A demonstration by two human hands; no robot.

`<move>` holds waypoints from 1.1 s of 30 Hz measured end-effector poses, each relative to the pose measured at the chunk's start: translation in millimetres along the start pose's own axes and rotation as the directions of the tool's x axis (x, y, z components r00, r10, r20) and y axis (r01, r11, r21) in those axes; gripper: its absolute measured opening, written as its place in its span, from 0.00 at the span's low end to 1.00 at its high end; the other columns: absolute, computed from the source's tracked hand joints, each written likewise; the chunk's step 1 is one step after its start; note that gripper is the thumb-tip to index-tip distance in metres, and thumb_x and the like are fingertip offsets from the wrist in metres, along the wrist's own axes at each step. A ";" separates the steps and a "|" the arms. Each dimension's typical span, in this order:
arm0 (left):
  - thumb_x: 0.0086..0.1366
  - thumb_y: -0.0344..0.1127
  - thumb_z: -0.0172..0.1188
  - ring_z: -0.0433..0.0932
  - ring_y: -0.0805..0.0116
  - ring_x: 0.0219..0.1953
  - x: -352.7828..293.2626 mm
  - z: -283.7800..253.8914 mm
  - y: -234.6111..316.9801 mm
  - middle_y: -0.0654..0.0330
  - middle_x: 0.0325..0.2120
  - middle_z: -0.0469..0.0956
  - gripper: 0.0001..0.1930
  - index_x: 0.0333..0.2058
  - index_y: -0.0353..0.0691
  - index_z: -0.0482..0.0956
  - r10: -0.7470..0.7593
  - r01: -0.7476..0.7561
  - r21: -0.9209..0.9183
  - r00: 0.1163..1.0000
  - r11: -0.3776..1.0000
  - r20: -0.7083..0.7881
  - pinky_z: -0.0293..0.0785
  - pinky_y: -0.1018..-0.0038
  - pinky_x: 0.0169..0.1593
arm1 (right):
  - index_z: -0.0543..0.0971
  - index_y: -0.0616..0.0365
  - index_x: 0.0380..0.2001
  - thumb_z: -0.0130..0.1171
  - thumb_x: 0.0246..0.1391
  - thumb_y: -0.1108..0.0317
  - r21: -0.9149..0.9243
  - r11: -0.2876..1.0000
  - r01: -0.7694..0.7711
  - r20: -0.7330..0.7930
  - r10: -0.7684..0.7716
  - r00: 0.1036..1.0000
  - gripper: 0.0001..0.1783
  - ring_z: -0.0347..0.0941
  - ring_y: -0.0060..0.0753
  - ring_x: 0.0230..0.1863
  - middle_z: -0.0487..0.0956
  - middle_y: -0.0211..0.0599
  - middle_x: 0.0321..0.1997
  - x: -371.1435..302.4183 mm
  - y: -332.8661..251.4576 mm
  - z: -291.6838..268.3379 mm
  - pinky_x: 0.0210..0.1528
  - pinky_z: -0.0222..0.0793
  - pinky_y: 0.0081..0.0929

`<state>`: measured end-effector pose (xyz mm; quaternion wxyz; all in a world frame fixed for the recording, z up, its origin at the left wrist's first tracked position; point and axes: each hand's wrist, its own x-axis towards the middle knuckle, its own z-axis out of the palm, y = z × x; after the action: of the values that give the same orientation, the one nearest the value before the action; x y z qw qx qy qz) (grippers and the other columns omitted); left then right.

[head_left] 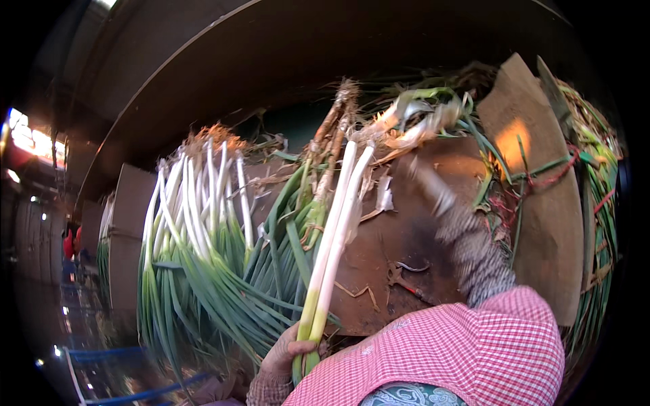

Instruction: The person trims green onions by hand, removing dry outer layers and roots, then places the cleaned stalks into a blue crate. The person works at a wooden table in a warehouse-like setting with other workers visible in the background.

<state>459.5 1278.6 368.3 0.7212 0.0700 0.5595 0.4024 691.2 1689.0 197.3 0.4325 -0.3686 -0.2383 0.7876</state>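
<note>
Two spring onions (336, 237), laid side by side, sit in the closed grip of the left hand (288, 348), fingers wrapped around the green part just above the worktop's (365, 287) near edge. From where I stand, their long axis runs away from the body and leans a little to the person's right: green at the hand, white shanks reaching out over the worktop. Relation that appears to count: the white ends lie far from the left grip and nearer the right hand (425, 177), which is out to their right at about the same reach. Right hand and its patterned knit sleeve (474, 247) are badly blurred; cannot tell whether that grip is open or closed, nor whether it touches the pale loose husks (433, 125) beyond it. Left of the held pair: a dense heap of white-shanked onions (196, 203), roots pointing away, leaves toward the person. Just behind the pair, browner, soil-stained stalks (332, 135). A small red-handled tool (406, 287) lies on the worktop, between the pair and the right sleeve, untouched.
</note>
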 end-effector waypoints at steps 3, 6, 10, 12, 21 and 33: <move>0.54 0.41 0.69 0.76 0.70 0.32 15.8 -29.7 -20.1 0.58 0.31 0.77 0.36 0.57 0.30 0.67 0.007 0.022 -0.121 0.972 0.992 0.234 0.74 0.77 0.36 | 0.72 0.50 0.59 0.62 0.59 0.40 0.021 0.980 -0.200 0.276 0.186 0.943 0.33 0.71 0.39 0.61 0.77 0.36 0.55 -62.6 100.8 57.5 0.63 0.67 0.55; 0.57 0.43 0.71 0.76 0.71 0.30 22.3 -54.5 -54.9 0.58 0.28 0.75 0.35 0.58 0.35 0.67 0.103 0.008 -0.327 0.942 0.945 0.319 0.74 0.76 0.33 | 0.75 0.54 0.56 0.57 0.64 0.47 -0.027 0.976 -0.215 0.023 0.215 0.976 0.26 0.76 0.35 0.48 0.80 0.34 0.46 -48.7 126.6 80.7 0.53 0.74 0.40; 0.53 0.47 0.75 0.77 0.73 0.28 4.0 -44.8 -28.0 0.61 0.30 0.76 0.42 0.61 0.36 0.66 0.212 -0.149 -0.215 0.928 0.965 0.307 0.75 0.77 0.32 | 0.77 0.61 0.52 0.45 0.71 0.55 0.010 0.832 -0.555 0.825 0.307 0.475 0.21 0.79 0.31 0.40 0.82 0.35 0.41 68.1 52.2 -35.9 0.44 0.79 0.29; 0.53 0.44 0.74 0.77 0.76 0.29 -0.5 -57.4 -49.5 0.63 0.32 0.76 0.42 0.63 0.37 0.65 0.233 -0.190 -0.170 0.930 0.967 0.285 0.75 0.78 0.32 | 0.77 0.61 0.52 0.45 0.71 0.56 -0.598 0.800 0.041 0.373 0.233 0.898 0.21 0.79 0.31 0.41 0.81 0.35 0.42 101.7 34.9 -65.6 0.46 0.77 0.30; 0.55 0.37 0.66 0.77 0.71 0.34 4.5 -58.9 -88.9 0.57 0.36 0.77 0.36 0.61 0.31 0.66 0.487 -0.486 -0.050 0.873 0.872 0.006 0.76 0.74 0.37 | 0.76 0.62 0.51 0.43 0.72 0.56 -0.308 -0.894 0.327 0.513 0.134 0.848 0.21 0.77 0.33 0.45 0.80 0.39 0.46 207.2 11.0 -104.0 0.58 0.70 0.35; 0.54 0.45 0.69 0.76 0.62 0.46 -20.0 -49.8 -104.5 0.52 0.42 0.78 0.35 0.57 0.32 0.72 0.360 -0.373 0.424 0.926 0.826 0.112 0.74 0.65 0.51 | 0.76 0.63 0.50 0.45 0.70 0.53 -0.382 -0.866 0.322 0.549 0.067 0.833 0.23 0.75 0.36 0.43 0.79 0.41 0.44 249.2 -5.3 -97.0 0.62 0.65 0.39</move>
<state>468.0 1178.4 307.6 0.6036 0.3415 0.6017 0.3963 681.9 1910.8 48.0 -0.0527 -0.3416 -0.9316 -0.1125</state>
